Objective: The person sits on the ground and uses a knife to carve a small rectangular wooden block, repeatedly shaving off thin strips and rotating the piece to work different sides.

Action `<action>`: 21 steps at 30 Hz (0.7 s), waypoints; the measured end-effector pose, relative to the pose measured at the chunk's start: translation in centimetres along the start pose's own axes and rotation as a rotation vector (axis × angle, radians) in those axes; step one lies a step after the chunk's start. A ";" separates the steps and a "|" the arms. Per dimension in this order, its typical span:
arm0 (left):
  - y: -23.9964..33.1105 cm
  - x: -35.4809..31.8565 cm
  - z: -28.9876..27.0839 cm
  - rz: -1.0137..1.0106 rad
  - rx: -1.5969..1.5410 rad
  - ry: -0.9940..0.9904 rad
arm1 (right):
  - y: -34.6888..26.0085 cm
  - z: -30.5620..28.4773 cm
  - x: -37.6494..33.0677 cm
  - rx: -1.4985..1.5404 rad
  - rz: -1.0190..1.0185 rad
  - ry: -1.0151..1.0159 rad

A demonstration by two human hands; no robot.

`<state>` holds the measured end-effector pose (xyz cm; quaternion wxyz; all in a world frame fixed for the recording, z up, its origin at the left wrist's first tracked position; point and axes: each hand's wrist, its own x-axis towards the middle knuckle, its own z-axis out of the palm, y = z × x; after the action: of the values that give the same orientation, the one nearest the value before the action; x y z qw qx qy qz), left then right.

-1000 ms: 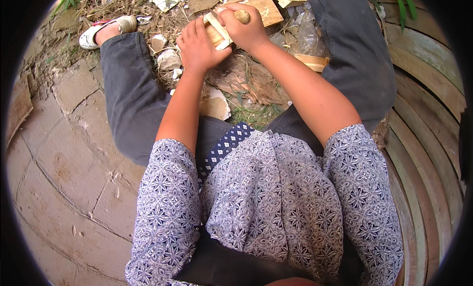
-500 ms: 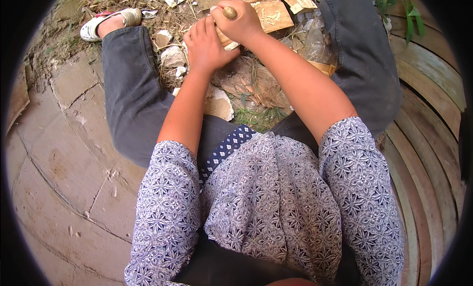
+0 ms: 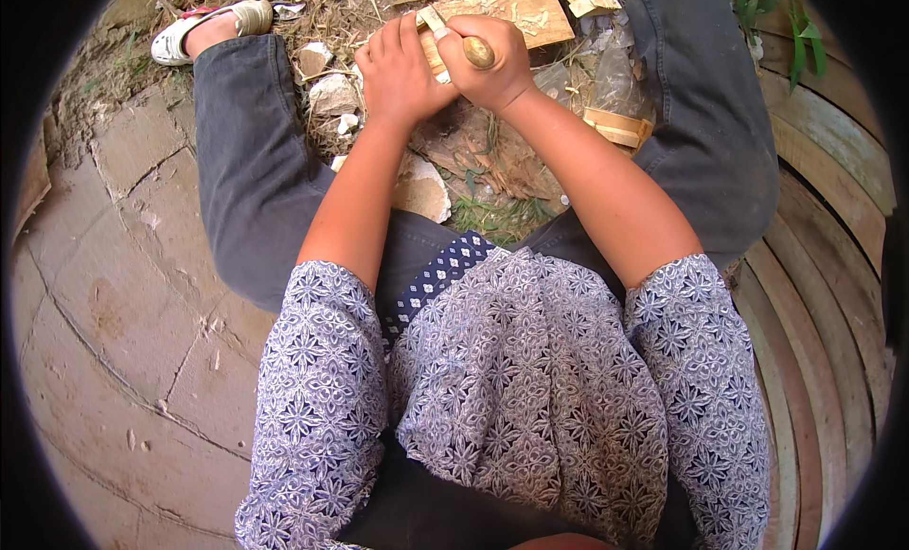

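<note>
My right hand (image 3: 488, 65) is closed around a wooden-handled chisel (image 3: 479, 52). Its rounded handle end points back toward me, and a short, pale, flat blade shows past my fingers. My left hand (image 3: 401, 77) lies beside it, pressing and gripping the near left part of a pale piece of wood (image 3: 525, 10). The fingers of that hand point away from me, and its thumb reaches toward my right hand. Small curled shavings lie on the wood. My hands hide where the blade meets the wood.
Around the wood lie white broken chunks (image 3: 333, 96), a split wood offcut (image 3: 617, 126), clear plastic (image 3: 620, 81) and dry grass. A rough brown slab (image 3: 492, 157) sits nearer me. My bent legs flank the work; curved planks (image 3: 833, 238) run along the right, cracked paving (image 3: 133, 294) on the left.
My right hand has come nearer to me and right, with the chisel handle tilting the same way. The blade now shows beyond my fingers. My left hand stays on the wood, barely shifted.
</note>
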<state>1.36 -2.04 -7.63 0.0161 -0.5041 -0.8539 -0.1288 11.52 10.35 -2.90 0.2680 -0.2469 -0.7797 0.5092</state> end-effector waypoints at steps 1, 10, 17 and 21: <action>0.0 0.1 0.0 0.000 0.007 -0.002 | 0.1 0.1 0.6 -0.015 -0.008 -0.008; -1.2 0.2 0.3 -0.027 0.024 -0.011 | -0.4 0.2 -1.6 0.080 0.027 -0.035; -1.0 0.0 0.7 0.003 0.011 0.029 | -0.8 -0.4 -1.8 0.016 -0.031 -0.018; -0.5 0.0 0.1 0.020 0.008 0.038 | 0.3 -1.1 -1.3 0.040 0.010 0.005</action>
<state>0.96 -2.24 -7.87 0.0355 -0.5100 -0.8488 -0.1348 13.25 10.28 -3.02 0.2722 -0.2468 -0.7674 0.5254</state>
